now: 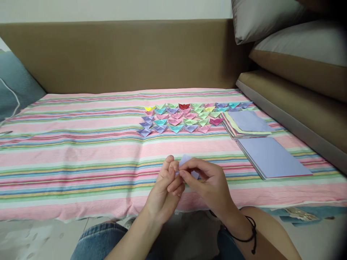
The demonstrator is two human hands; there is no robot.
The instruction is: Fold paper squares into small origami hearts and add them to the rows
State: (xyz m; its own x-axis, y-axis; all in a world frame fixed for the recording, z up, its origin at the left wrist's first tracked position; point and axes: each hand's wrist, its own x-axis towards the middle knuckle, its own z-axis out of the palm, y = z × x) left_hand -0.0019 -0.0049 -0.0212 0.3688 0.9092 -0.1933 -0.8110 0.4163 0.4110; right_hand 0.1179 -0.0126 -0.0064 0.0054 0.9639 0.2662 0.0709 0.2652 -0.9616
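My left hand (165, 189) and my right hand (207, 184) meet over the near edge of the striped cloth (81, 155). Both pinch a small folded piece of lilac paper (186, 159) between fingertips and thumbs; most of the paper is hidden behind my fingers. A black cord bracelet (251, 234) hangs on my right wrist. Farther back lie several small folded paper shapes (187, 117) in rows, pink, green, blue, purple, yellow and red.
Two stacks of coloured square paper sit at the right: a lilac-topped stack (273, 157) nearer me and a fanned stack (248, 124) behind it. Brown sofa cushions (298, 104) and grey pillows (298, 39) rise on the right. A brown backrest (121, 54) runs behind.
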